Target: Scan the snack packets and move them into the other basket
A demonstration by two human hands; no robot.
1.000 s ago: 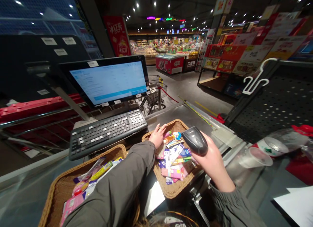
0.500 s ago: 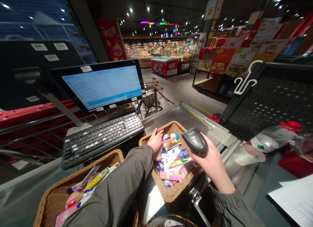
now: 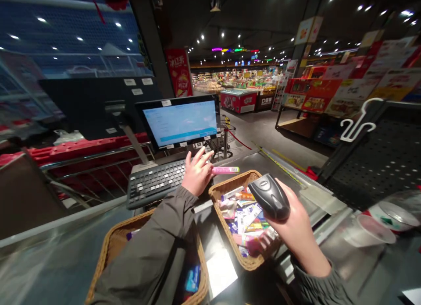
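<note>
Left hand: one [image 3: 199, 171], raised over the right end of the keyboard, back upward, fingers spread apart; it holds one stick at its thumb side, exact grip hidden.
Stick: one in this hand [image 3: 226, 169], pink with a green end, jutting to the right, above the far left corner of the right basket.
Right hand: one [image 3: 296, 219], closed around the scanner.
Scanner: one [image 3: 269, 197], black, held above the right basket, covering part of its contents.
Baskets: two, both wicker. Right basket [image 3: 221, 219] sits on the bench [image 3: 79, 235]; left basket [image 3: 104, 248] is largely hidden by the left sleeve [image 3: 148, 252].
Right basket contents: many packets, overlapping, exact count not possible; one orange tube [image 3: 245, 195] lies near the far end.
Left basket contents: at least two packets in sight, one blue [image 3: 193, 278] at the near right, one purple [image 3: 131, 234] at the far side; remainder concealed.
Keyboard: one [image 3: 154, 182], black, beyond the left basket, its right end partly covered by the left hand.
Screens: two. One lit [image 3: 182, 123] behind the keyboard; one seen from the back [image 3: 98, 108], bearing four white labels.
Hanger: one [image 3: 358, 121], white, at the dark panel on the right.
Freezer: one [image 3: 238, 100], red, on the floor well beyond the bench.
</note>
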